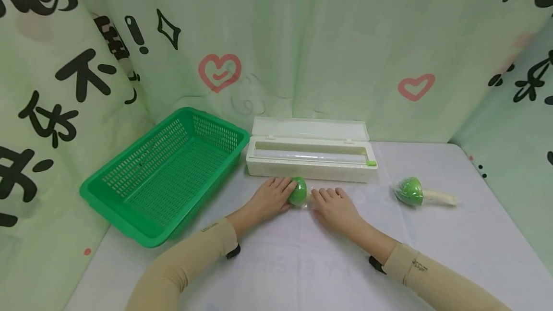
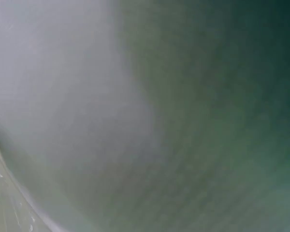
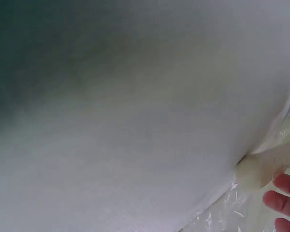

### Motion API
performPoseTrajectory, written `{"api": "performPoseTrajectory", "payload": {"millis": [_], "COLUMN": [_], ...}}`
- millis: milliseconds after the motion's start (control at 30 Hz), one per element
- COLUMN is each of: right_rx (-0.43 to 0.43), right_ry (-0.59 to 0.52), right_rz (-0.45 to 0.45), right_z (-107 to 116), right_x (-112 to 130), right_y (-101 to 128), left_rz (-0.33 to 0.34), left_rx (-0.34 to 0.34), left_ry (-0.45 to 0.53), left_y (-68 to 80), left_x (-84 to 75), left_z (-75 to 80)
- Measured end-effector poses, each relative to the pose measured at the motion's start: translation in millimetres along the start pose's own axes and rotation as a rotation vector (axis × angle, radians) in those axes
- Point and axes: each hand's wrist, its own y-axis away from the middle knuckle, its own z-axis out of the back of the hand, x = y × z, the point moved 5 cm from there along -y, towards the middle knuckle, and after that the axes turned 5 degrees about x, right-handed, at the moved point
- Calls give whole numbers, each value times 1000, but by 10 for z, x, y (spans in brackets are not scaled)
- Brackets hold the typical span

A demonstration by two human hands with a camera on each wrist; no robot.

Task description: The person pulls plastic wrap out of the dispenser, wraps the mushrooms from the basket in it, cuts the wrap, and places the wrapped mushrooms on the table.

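A toy mushroom with a green cap (image 1: pixel 298 191) lies on the white table in front of the film dispenser, with clear film around it. My left hand (image 1: pixel 273 197) rests palm down, its fingers laid against the cap's left side. My right hand (image 1: pixel 332 205) covers the stem, fingers bent over it. In the right wrist view the cream stem end (image 3: pixel 259 170) pokes out beside my fingertips (image 3: pixel 280 202), with crinkled film (image 3: pixel 222 212) beneath. The left wrist view is a blur.
A green slatted basket (image 1: pixel 162 172) stands at the left. The white cling-film dispenser (image 1: pixel 311 155) sits open behind my hands. A second mushroom (image 1: pixel 410 192), wrapped in film, lies at the right. Printed curtains close in the table's back and sides.
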Motion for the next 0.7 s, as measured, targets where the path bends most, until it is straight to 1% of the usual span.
{"api": "performPoseTrajectory", "payload": {"millis": [167,233,300,367,500,600,700], "right_rx": [-31,-77,-146,-228,-366,-424,-475], "right_ry": [10,15,16,6,-4,2,15], "right_rz": [-52,-67,-68,-61,-54,-50,-41], "right_z": [12,36,75,122,232,336,473], "right_x": [-47,-69,-86,-101,-145,-193,-250], "right_y": [17,24,27,27,16,-3,-31], "left_rz": [-2,0,3,3,-11,-11,3], "left_rx": [-40,-58,-92,-148,-303,-394,-448], "left_ry": [26,41,45,46,14,-13,-50], "left_y": [8,11,11,14,10,-6,-39], "left_x": [38,62,94,131,209,277,353], "left_z": [31,56,96,156,313,444,575]}}
